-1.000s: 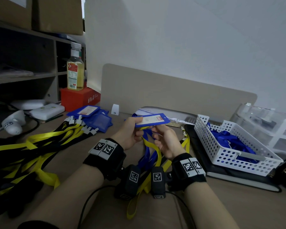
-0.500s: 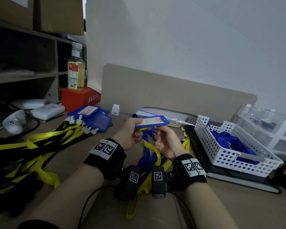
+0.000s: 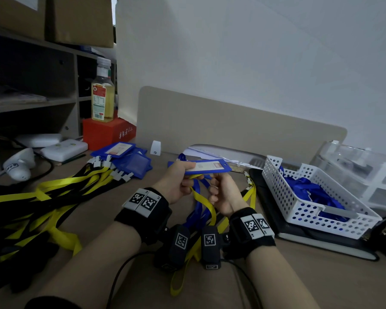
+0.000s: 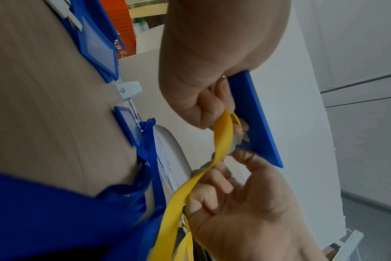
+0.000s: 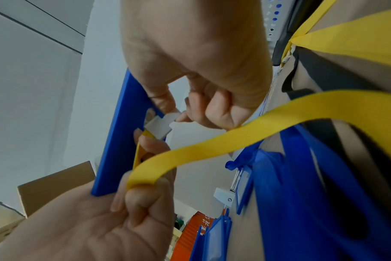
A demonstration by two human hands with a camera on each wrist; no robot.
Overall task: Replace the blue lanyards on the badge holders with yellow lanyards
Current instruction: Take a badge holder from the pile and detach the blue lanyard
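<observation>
Hidden: I cannot see how the clip (image 5: 160, 126) sits in the holder's slot; the fingers cover the joint in every view. The card's print in the holder (image 3: 206, 167) is too small to read.
Left hand (image 3: 176, 186): I see it raised above the surface (image 3: 129, 195), palm turned inward, fingers curled round the holder's left end and round the yellow lanyard (image 3: 204, 201) just under it.
Right hand (image 3: 224, 194): It sits just beside the left, under the holder's right half, thumb and fingertips pinching the white clip at the holder's edge; the other fingers are curled in.
Holder: It is held flat in the air between both hands, over the middle of the surface.
Yellow lanyard: It hangs from the hands in a loop down towards my wrists, lying against a blue lanyard (image 3: 198, 217).
Basket (image 3: 303, 210): White, on the right, with blue lanyards inside.
Pile (image 3: 54, 197): Yellow and black lanyards on the left, their clips near a stack of blue holders (image 3: 129, 157).
Writing: The red box (image 3: 107, 134) carries light characters I cannot read; the bottle (image 3: 102, 94) on it has a red-and-white label, also illegible.
</observation>
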